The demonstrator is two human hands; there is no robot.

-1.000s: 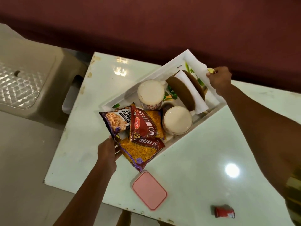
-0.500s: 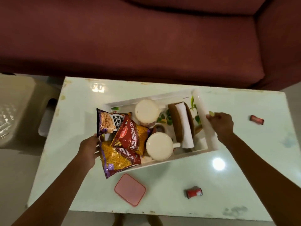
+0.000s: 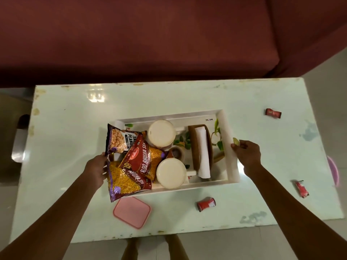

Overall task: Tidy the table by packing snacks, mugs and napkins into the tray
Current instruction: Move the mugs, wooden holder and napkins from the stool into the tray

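The white tray (image 3: 228,145) sits mid-desk (image 3: 75,128), long axis left to right. The left hand (image 3: 96,168) grips its left end beneath the snack packets (image 3: 131,160); the right hand (image 3: 247,154) pinches the right rim. Mugs (image 3: 171,173) and napkin holder (image 3: 201,151) stand inside. Bare desk surrounds it.

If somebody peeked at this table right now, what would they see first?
Probably the white tray in the middle of the table, held at each end by the left hand and the right hand. It is stuffed with bright snack packets at its left end, two mugs, and a napkin holder on the right. Small red wrappers lie scattered on the table around it.
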